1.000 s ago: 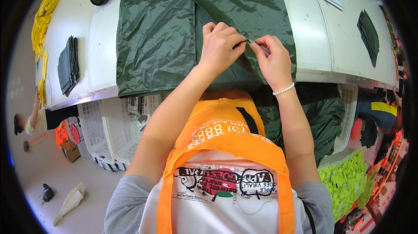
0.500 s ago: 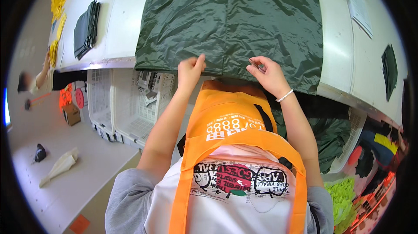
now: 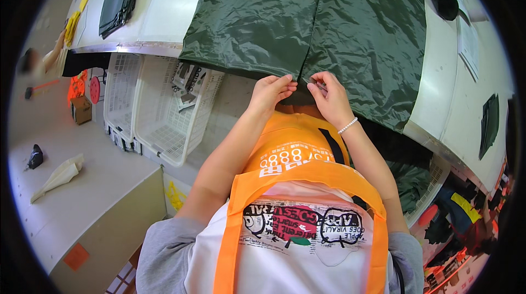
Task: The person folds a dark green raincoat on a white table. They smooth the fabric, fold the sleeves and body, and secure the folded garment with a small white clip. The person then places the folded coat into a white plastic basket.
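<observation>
A dark green, shiny, creased garment [image 3: 257, 20], perhaps a raincoat, lies spread over the near edge of the white table. A slit parts its two panels in the middle, down to the hem. At the left panel's lower corner, my left hand [image 3: 272, 91] is closed, thumb and forefinger pinching the hem. My right hand [image 3: 332, 97], with a beaded bracelet at its wrist, is beside it at the right panel's corner. Its fingers are curled round a small thin thing too hidden to name. The two hands are almost touching.
Folded dark green pieces lie on the table [image 3: 170, 9] at left, with another folded piece [image 3: 489, 124] at right. White plastic crates [image 3: 181, 146] stand under its left side. More green fabric [image 3: 408, 182] fills a crate below right. Another person's arm [image 3: 55, 56] reaches yellow cloth far left.
My left hand has moved right, from the hem to the central slit, and now pinches the corner there. My right hand has shifted slightly inward. The whole view has turned a little.
</observation>
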Motion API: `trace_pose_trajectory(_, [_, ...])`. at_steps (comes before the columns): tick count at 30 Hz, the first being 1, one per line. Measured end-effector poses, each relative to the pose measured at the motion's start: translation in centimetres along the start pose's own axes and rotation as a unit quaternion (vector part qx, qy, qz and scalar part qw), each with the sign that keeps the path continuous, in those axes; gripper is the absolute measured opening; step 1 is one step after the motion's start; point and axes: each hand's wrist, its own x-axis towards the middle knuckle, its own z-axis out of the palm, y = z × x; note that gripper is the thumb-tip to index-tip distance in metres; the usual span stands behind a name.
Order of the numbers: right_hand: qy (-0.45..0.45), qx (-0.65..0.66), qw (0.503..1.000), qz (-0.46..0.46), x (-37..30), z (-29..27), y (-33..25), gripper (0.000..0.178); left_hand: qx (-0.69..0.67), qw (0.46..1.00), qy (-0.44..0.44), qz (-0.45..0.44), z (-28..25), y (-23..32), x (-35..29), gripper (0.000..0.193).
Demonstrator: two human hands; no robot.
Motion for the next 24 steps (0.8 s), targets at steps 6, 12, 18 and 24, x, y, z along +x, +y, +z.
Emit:
trace_pose_trajectory(6, [0.013,-0.019,0.999,-0.037,1.0,0.5,-1.6,0.019,0.032,0.999,-0.007,0.044,0.7,1.3,-0.2,0.017])
trace_pose_trajectory(12, [0.005,-0.033,0.999,-0.016,1.7,0.2,-2.1,0.017,0.036,0.998,-0.024,0.041,0.7,1.9,-0.2,0.017])
trace_pose_trajectory(18, [0.197,-0.13,0.971,-0.022,7.5,-3.3,1.7,0.049,0.331,0.941,-0.07,-0.014,-3.3,-0.2,-0.1,0.024])
trace_pose_trajectory(24, [0.297,-0.28,0.906,0.116,9.4,-6.1,8.4,0.036,0.612,0.736,-0.285,0.048,-5.0,1.0,-2.5,0.033])
